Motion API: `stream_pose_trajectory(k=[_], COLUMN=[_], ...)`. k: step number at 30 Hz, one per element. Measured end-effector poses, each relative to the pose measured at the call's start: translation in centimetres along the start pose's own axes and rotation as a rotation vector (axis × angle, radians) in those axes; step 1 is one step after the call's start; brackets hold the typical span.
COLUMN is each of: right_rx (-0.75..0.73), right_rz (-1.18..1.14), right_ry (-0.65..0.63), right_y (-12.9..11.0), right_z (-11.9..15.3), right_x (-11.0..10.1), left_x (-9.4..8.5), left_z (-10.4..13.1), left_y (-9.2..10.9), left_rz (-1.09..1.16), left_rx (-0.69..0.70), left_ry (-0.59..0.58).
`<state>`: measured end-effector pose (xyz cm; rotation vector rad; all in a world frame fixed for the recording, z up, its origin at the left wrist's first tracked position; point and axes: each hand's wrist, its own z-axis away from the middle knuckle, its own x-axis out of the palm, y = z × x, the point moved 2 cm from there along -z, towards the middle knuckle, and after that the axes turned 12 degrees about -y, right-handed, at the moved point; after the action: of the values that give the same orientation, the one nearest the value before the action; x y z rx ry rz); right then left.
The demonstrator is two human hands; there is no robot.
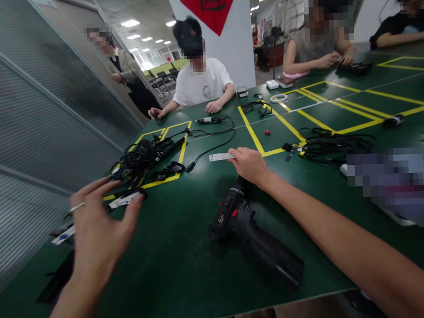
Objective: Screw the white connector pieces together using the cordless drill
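Observation:
My right hand (pixel 249 166) pinches one end of a flat white strip (pixel 217 157) with small dark marks. The strip points left, just over the table. Below that hand a black cordless drill (pixel 253 232) with a red button lies on its side; the wrist covers its front end. On the left, my left hand (pixel 98 220) has its thumb and fingers spread, with a ring on one finger. Between and beyond them shows a white-labelled piece (pixel 124 200), partly hidden; I see no grip on it. Another white-labelled piece (pixel 64 235) lies behind this hand.
Bundled black cables (pixel 141 155) lie at the left, more cables (pixel 334 142) at the right. Yellow tape (pixel 251 134) marks areas on the green table (pixel 174 268). A person (pixel 201 84) sits opposite. A blurred-out object (pixel 396 186) lies at the right. A frosted partition (pixel 30 106) stands left.

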<state>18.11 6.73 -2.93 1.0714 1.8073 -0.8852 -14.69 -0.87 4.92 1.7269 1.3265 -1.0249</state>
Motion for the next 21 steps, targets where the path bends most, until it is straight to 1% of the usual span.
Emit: stream_pose_trajectory(k=[1, 2, 3, 4, 5, 6, 8, 10, 13, 16, 19, 21], right_rx=[-0.021, -0.046, -0.071, -0.097, -0.117, -0.132, -0.138, -0.155, -0.241, -0.337, -0.383, -0.349], right_rz=[0.015, 0.029, 0.045, 0.059, 0.073, 0.084, 0.101, 0.116, 0.137, 0.159, 0.173, 0.143], right_ry=[-0.002, -0.006, -0.009, -0.013, -0.014, -0.015, -0.014, -0.018, -0.041, -0.047, -0.029, -0.010], right_y=[-0.5, -1.0, -1.6, -2.1, -2.5, -2.8, -3.0, -2.9, -3.2, -4.2, -5.0, -4.8], right_z=[0.1, 0.2, 0.3, 0.4, 0.5, 0.6, 0.7, 0.7, 0.6, 0.6, 0.8, 0.9], right_x=[-0.3, -0.6, -0.8, -0.9, -1.0, -0.9, -0.8, -0.7, -0.7, -0.9, -0.9, -0.7], left_x=[0.2, 0.8, 1.6, 2.4, 3.4, 4.3, 5.8, 6.5, 6.5, 6.5, 6.8, 6.8], left_z=[-2.0, -3.7, -5.3, -6.6, -7.6, -8.4, -9.2, -9.2, -8.0, -6.9, -6.5, -6.6], left_y=[3.2, 6.1, 8.6, 10.6, 12.1, 13.0, 13.7, 13.4, 12.6, 12.7, 13.6, 13.6], left_rz=[0.006, -0.006, -0.027, -0.045, -0.069, -0.100, -0.172, -0.232, -0.284, -0.273, -0.165, -0.073], left_rx=[0.080, 0.158, 0.247, 0.343, 0.422, 0.461, 0.450, 0.398, 0.329, 0.281, 0.326, 0.342], left_ry=[0.004, -0.063, -0.139, -0.215, -0.320, -0.416, -0.547, -0.601, -0.624, -0.631, -0.582, -0.569])
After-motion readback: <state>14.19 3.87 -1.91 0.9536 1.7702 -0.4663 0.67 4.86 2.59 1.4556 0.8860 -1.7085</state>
